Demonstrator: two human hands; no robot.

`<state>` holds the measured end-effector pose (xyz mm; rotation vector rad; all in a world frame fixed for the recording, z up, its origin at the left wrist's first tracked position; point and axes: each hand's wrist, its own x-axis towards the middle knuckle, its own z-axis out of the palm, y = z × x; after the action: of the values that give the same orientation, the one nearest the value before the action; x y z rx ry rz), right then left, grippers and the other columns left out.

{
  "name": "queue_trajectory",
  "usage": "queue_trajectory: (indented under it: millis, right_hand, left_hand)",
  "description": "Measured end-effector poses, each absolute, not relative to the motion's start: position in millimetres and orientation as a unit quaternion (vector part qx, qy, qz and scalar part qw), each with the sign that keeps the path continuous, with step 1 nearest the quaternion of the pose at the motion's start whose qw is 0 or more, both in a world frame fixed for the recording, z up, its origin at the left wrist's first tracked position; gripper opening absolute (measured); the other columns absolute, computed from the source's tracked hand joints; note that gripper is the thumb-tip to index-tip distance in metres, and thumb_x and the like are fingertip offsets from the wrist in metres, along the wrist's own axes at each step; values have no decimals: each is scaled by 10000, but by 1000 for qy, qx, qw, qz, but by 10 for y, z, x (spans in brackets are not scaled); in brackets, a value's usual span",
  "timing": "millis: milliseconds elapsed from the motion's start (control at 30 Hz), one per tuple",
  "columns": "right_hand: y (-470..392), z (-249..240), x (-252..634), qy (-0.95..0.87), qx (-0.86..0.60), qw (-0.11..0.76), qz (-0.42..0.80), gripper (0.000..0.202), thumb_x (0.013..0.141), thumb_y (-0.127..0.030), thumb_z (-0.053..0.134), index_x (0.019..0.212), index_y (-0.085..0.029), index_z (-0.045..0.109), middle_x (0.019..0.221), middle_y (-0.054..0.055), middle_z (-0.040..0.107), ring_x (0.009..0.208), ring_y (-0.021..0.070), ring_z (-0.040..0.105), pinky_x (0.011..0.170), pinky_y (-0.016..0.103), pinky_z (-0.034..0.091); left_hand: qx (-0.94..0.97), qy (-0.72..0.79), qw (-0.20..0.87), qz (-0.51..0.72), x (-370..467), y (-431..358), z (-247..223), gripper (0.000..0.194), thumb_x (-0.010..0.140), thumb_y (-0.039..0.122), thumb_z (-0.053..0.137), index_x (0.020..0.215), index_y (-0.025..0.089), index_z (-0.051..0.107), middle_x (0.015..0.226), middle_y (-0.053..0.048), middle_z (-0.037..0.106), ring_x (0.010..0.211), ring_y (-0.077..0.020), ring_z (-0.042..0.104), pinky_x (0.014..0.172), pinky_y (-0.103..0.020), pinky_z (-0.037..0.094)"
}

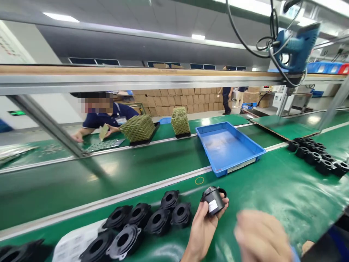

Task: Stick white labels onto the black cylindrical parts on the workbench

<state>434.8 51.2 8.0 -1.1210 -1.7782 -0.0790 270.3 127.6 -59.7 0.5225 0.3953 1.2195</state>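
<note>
My left hand [203, 227] is closed around a black cylindrical part [214, 200], which looks like a small motor housing. The part has a white label on its side and a black loop at its right. To the right, my right hand [263, 234] hangs above the green mat, apart from the part. Motion smears its fingers, and whether anything is in them does not show. Left of my left hand lie several black round flanged housings [158, 220] with open centres. Some of them rest beside or over a white label sheet [75, 242].
Ahead stands a blue tray [227, 143], with a yellow ring [199, 181] near its front corner. More black housings [319, 154] sit at the right. Stacked yellow-green parts [139, 128] stand across the line, by a co-worker [109, 114]. A blue power tool [296, 51] hangs overhead.
</note>
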Motion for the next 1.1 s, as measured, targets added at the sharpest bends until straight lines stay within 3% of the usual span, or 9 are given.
queue_trajectory:
  millis: [100,167,267,400,500,600,767,900,1100]
  right_hand:
    - [961,-118,4252,-813,-422,398,-49,733,835,-360,731,1506,-221,472,1469,175,568,1335,394,559,1022,591,562]
    - [1108,-285,4193,-835,-413,361,-54,817,797,-271,741,1529,-121,410,1531,258,467,1378,414,507,1037,580,548]
    - [1165,-436,4188,-822,-411,391,-52,758,791,-196,685,1496,-119,417,1516,270,478,1337,374,562,992,485,587]
    - [1355,-276,4436,-748,-479,458,37,578,818,-285,638,1364,-172,486,1274,162,689,1104,297,713,910,408,600]
    - [1723,-78,4789,-670,-625,384,116,451,862,-419,605,1251,-202,538,1063,79,752,910,256,739,820,369,576]
    - [2092,-57,5116,-620,-729,262,125,466,899,-527,551,1218,-188,554,1044,113,756,937,272,733,781,336,535]
    - [2291,-321,5261,-609,-769,167,101,471,902,-590,524,1047,-148,600,959,224,750,909,401,726,728,418,492]
    - [2250,-459,5213,-622,-766,142,84,492,924,-637,481,1032,-168,587,950,201,753,896,403,728,705,412,481]
    - [2214,-536,5189,-640,-749,162,51,498,928,-593,536,1221,-190,522,1290,169,667,1033,363,713,738,376,484]
  left_hand:
    - [223,204,786,539,2710,1223,-624,363,902,414,697,1223,247,727,1208,-80,734,1175,-263,654,1124,-433,444]
    - [225,218,794,521,2725,1183,-649,386,893,431,711,1245,273,717,1229,-72,728,1183,-267,649,1115,-434,443]
    - [262,209,796,505,2760,1152,-672,412,896,464,700,1265,282,704,1252,-83,714,1200,-281,633,1085,-432,445]
    - [377,214,746,506,2776,1189,-623,511,897,533,665,1303,223,667,1126,-136,735,1030,-292,686,916,-416,508]
    - [436,300,639,558,2730,1248,-564,487,928,560,598,1200,168,694,971,-131,731,865,-252,667,799,-373,506]
    - [453,403,504,616,2676,1288,-562,412,917,541,623,1116,191,708,1001,-108,705,944,-255,632,897,-382,483]
    - [522,456,415,590,2720,1270,-694,460,860,437,725,1276,249,669,1405,-134,566,1340,-356,469,1183,-512,287]
    - [547,461,431,551,2817,1266,-864,585,844,382,737,1400,273,592,1544,-129,452,1466,-374,338,1242,-555,175]
    - [590,480,407,505,2861,1310,-1034,482,830,275,703,1309,261,652,1541,-136,460,1444,-380,377,1207,-577,252]
